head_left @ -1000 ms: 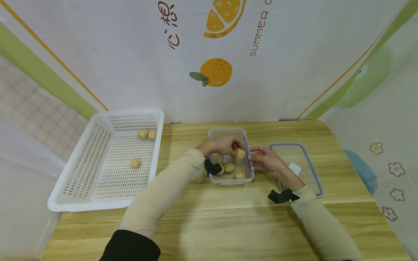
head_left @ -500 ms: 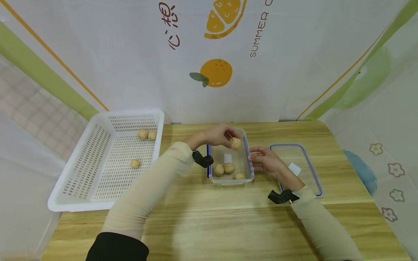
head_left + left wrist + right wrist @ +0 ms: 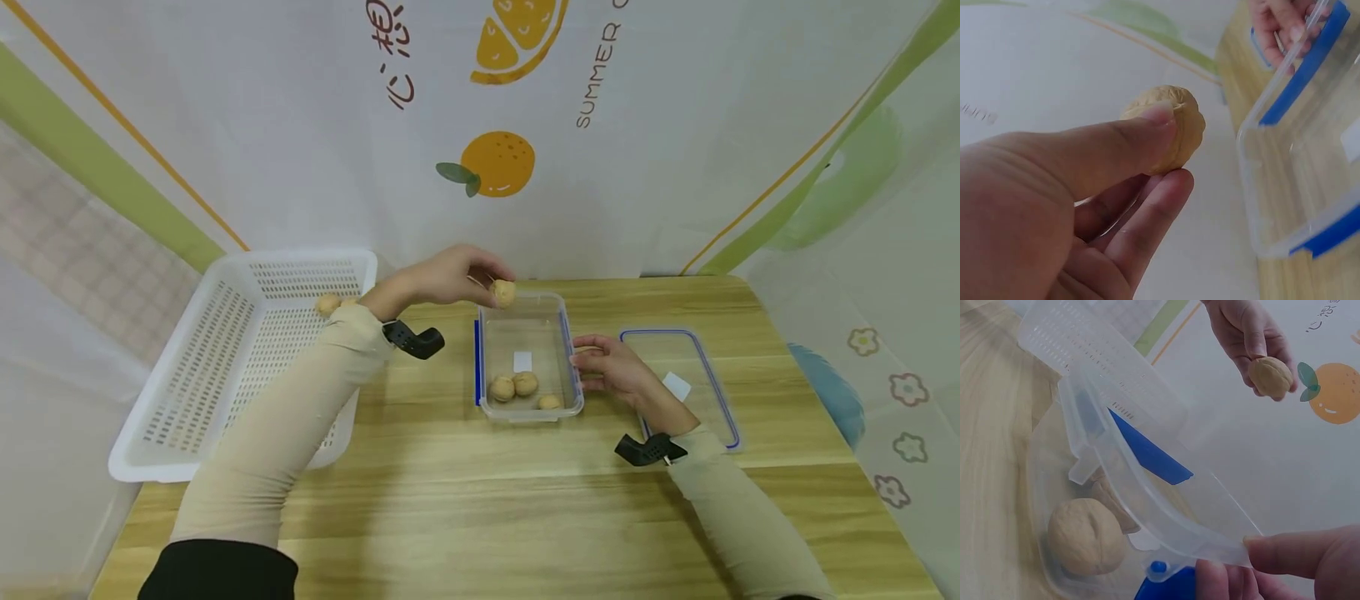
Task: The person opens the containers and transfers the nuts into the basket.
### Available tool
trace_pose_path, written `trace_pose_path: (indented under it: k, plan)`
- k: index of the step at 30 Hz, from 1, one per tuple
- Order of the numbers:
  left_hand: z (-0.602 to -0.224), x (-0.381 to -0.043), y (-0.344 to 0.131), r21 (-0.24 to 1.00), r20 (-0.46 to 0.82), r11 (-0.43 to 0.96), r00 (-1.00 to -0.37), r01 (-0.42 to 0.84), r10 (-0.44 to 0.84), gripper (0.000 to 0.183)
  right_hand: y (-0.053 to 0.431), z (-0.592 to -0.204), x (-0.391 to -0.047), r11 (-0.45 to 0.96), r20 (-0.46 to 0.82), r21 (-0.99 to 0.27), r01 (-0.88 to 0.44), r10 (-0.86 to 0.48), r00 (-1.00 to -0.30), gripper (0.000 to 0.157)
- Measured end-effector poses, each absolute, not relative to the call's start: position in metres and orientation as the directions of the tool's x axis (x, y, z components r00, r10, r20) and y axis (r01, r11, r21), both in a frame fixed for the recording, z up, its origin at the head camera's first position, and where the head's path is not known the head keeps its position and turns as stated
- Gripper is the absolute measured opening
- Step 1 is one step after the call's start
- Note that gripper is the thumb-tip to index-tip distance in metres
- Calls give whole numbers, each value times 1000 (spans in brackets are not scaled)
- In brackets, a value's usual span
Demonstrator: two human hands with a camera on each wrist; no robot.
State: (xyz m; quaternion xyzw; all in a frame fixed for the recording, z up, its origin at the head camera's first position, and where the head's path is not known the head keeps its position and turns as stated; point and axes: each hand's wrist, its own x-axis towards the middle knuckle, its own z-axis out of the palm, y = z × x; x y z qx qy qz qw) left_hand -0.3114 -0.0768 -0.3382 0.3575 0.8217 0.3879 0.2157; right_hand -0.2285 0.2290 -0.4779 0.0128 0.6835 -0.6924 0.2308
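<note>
My left hand (image 3: 453, 275) pinches a walnut (image 3: 503, 292) between thumb and fingers, raised past the far left corner of a clear plastic food container (image 3: 534, 413). In the left wrist view the walnut (image 3: 1175, 134) sits at the thumb tip, with a fingertip under it. My right hand (image 3: 611, 367) grips the container's right side; in the right wrist view its thumb (image 3: 1291, 553) lies at the rim and the fingers are below. Inside, towards the near end, lie a pair of walnuts (image 3: 525, 383) side by side and another walnut (image 3: 549, 402) at the right.
A white perforated basket (image 3: 123, 450) stands at the left, with walnuts (image 3: 327, 304) near its far right corner; my left arm covers part of it. The container's lid (image 3: 693, 375), edged in blue, lies on the wooden table (image 3: 480, 517) under my right wrist. Behind hangs a printed curtain (image 3: 322, 192).
My left hand has risen with its walnut from inside the container and moved back and left, past the far rim. My right hand stays at the container's side.
</note>
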Motion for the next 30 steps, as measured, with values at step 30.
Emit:
trace_pose_path:
  k: [30]
  plan:
    - [-315, -307, -219, 745, -75, 614, -881, 262, 468, 42, 229, -478, -228, 33, -324, -943, 330, -302, -896, 39]
